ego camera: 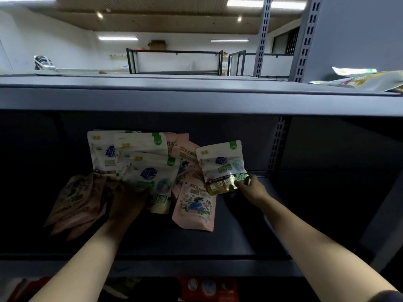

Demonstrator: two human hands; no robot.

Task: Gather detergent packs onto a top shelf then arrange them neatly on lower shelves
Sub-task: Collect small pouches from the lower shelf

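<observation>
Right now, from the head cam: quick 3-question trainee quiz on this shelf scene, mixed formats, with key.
1. True or false: the right hand pinches the white pack by its lower corner.
2. Multiple choice: the pink floral pack lying flat is (A) on the top shelf, (B) on the middle shelf between the two hands, (C) in the left hand.
3. Fill in: the pile of packs at far right lies on the ___ shelf.

Key: 1 true; 2 B; 3 top.

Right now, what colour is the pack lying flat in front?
Pink, with a blue floral print: the flat pack, in the head view.
</observation>
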